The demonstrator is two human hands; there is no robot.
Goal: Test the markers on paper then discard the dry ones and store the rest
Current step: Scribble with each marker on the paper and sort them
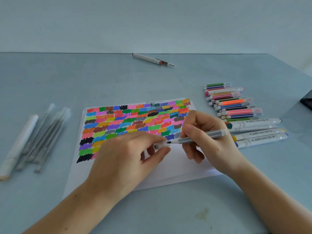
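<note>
Marker row [239, 107] rt of paper [177, 166]; grey pens [43, 139] lt.

The paper [177, 162] lies mid-table [152, 208], a marker row [236, 105] to its right, a pen bundle [42, 137] to its left.

**Materials and Surface Finish**

The table [152, 208] has a smooth, matt pale blue-grey top with one dull stain near the front edge. The paper [177, 166] is white, matt and uncoated; its upper area carries flat, matt ink patches. The grey marker [200, 138] has a smooth plastic barrel with a slight sheen. Its cap [162, 145] is translucent plastic. The striped markers [236, 105] and white markers [260, 132] are glossy plastic. The pens [43, 137] on the left have clear, shiny plastic barrels.
</note>
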